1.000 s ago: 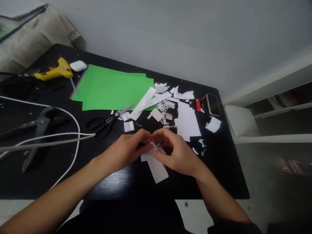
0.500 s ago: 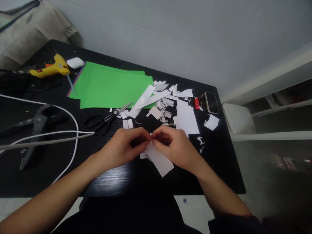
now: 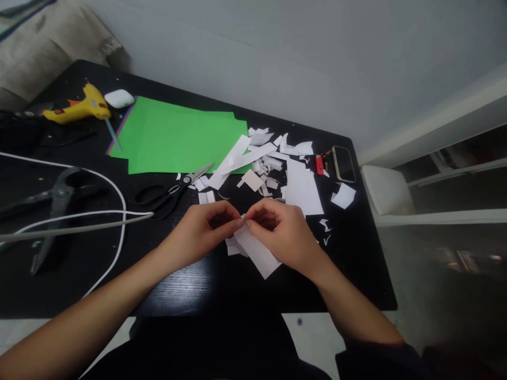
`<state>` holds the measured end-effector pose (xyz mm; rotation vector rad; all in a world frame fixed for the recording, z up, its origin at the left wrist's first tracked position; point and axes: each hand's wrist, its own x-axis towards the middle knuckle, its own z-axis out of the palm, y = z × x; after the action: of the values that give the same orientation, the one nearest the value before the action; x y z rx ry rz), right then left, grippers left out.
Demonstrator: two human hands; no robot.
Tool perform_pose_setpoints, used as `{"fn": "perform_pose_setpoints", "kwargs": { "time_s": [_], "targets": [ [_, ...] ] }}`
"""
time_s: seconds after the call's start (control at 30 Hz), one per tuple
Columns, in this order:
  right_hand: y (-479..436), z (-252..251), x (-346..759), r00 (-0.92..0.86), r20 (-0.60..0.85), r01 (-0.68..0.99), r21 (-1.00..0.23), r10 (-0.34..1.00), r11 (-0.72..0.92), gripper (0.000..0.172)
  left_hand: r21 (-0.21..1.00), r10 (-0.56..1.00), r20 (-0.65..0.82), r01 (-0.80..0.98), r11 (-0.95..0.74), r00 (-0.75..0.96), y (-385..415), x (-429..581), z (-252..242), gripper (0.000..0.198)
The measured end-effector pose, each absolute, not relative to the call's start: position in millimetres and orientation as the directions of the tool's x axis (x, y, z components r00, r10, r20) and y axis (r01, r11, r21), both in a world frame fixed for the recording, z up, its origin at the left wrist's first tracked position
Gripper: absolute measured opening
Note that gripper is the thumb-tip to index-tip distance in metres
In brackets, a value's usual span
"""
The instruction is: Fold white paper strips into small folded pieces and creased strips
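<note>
Both the left hand [image 3: 200,232] and the right hand [image 3: 283,235] are pinching a small white paper piece [image 3: 257,253] between narrowed fingers just above the black bench [image 3: 190,290], and pulling unevenly is, I think, risking tearing it.

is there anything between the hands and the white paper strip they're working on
Nothing visible. The left hand and the right hand both already pinch the white paper strip at its upper end, fingers meeting right at the paper. The scissors and the loose paper scraps lie farther back on the black table, apart from the hands.
</note>
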<state>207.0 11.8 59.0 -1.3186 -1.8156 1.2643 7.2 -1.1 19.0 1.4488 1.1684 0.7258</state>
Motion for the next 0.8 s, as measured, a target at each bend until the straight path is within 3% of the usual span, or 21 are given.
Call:
{"fn": "perform_pose_setpoints", "kwargs": {
  "time_s": [0.8],
  "targets": [
    [12.0, 62.1, 203.2, -0.346, -0.067, 0.468, -0.877, 0.936, 0.110, 0.007, 0.932, 0.939, -0.149, 0.362, 0.029, 0.310, -1.1, 4.7, 21.9, 0.019]
  ]
}}
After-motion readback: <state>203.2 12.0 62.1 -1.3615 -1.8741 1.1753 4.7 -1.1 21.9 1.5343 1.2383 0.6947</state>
